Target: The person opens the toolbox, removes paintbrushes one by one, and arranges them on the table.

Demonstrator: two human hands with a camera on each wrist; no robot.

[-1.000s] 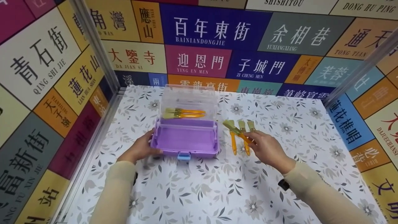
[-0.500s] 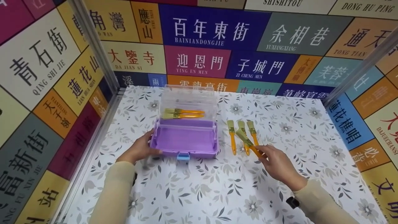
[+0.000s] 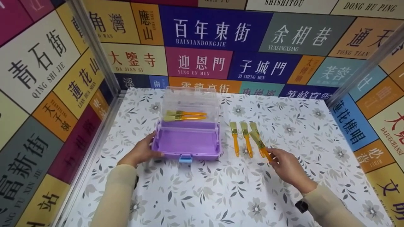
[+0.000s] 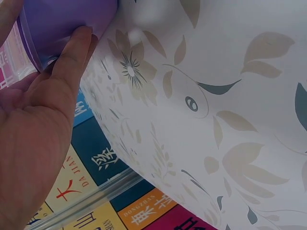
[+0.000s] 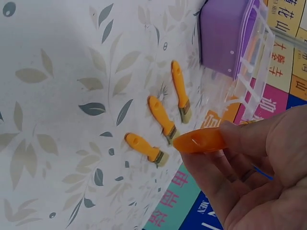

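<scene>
A purple plastic box stands with its clear lid tipped back and a blue latch at its front. My left hand grips the box's left end; in the left wrist view a finger lies along the purple wall. Two orange-handled paintbrushes lie in the lid. To the right, my right hand pinches another paintbrush by its handle, bristles pointing away. It partly covers the rightmost of three paintbrushes on the table: left, middle and right.
A white cloth with grey leaves and flowers covers the table. Panels with printed Chinese place names enclose the back and both sides, with metal posts at the corners.
My right hand has drawn the paintbrush rightward and nearer to me, off the left and middle paintbrushes to over the right one. My left hand stays on the box.
</scene>
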